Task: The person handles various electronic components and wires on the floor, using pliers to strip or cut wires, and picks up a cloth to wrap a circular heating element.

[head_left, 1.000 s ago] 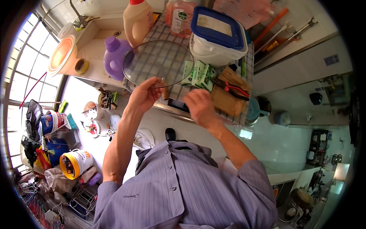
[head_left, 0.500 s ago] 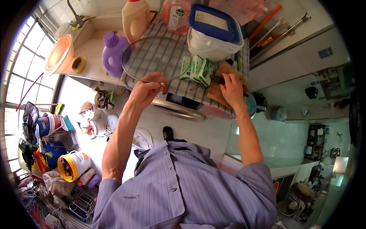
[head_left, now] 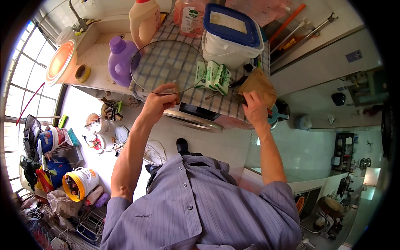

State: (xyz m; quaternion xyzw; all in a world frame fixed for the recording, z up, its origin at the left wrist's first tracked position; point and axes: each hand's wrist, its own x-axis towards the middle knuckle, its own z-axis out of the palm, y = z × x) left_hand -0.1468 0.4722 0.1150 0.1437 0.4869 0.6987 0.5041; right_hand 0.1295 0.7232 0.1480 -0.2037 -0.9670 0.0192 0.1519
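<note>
My left hand [head_left: 160, 102] is closed at the near rim of a round see-through disc [head_left: 166, 62] with a thin dark edge. Whether the disc is glass or fine mesh, I cannot tell. It is held over the checked cloth on the counter, and a short brown piece shows by my fingers. My right hand [head_left: 255, 109] grips the near left edge of a flat brown board [head_left: 259, 86], which sits tilted at the counter's right end. A small dark piece shows by the fingertips. Left of the board lies a dark handle [head_left: 238, 81]. Green-and-white packets [head_left: 216, 77] stand between my hands.
Behind the packets stands a white tub with a blue lid [head_left: 231, 27]. A purple jug [head_left: 121, 60], a cream jug [head_left: 143, 23] and a pink bottle [head_left: 191, 18] line the left and back. Buckets, including a white one [head_left: 85, 183], crowd the lower left floor.
The brown board has turned and shifted right under my right hand, leaving the dark handle at its left. The disc has hardly moved in my left hand. The whole view has shifted slightly.
</note>
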